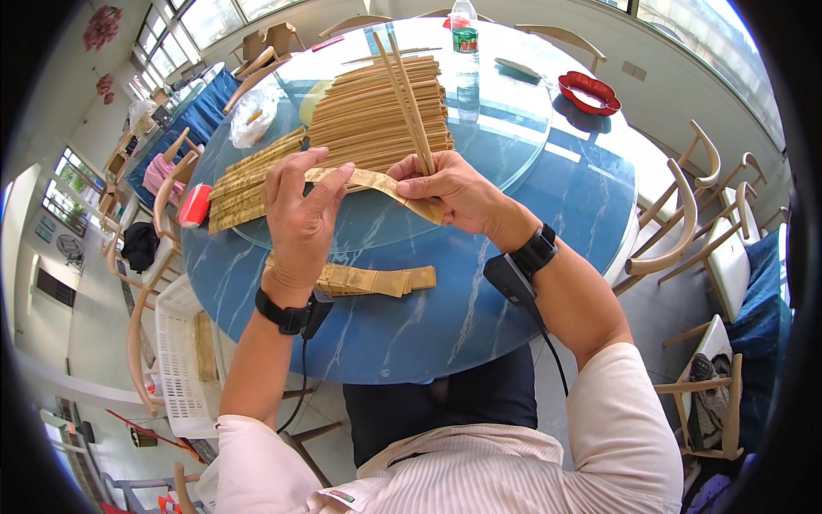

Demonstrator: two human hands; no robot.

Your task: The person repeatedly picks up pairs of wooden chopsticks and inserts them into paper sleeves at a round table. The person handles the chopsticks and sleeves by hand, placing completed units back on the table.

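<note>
My right hand [467, 190] is closed round a pair of wooden chopsticks [404, 98], which point up and away from me. Its thumb and fingers also pinch the right end of a long gold paper strip [368, 178]. The strip's other end is pinched in my left hand [304, 210], so it bows between both hands. Beyond them lies a wide pile of wooden chopsticks [364, 111] on the glass turntable [505, 154]. Left of that pile, gold-patterned sleeves [248, 188] lie in a row. Nearer me, gold paper strips [377, 281] overlap on the table, partly behind my left wrist.
The round blue table [505, 300] also bears a plastic bottle [465, 38], a red dish [589, 92], a clear plastic bag [253, 116] and a red-and-white packet [195, 206]. A white basket [184, 368] stands at left. Wooden chairs [685, 223] surround the table.
</note>
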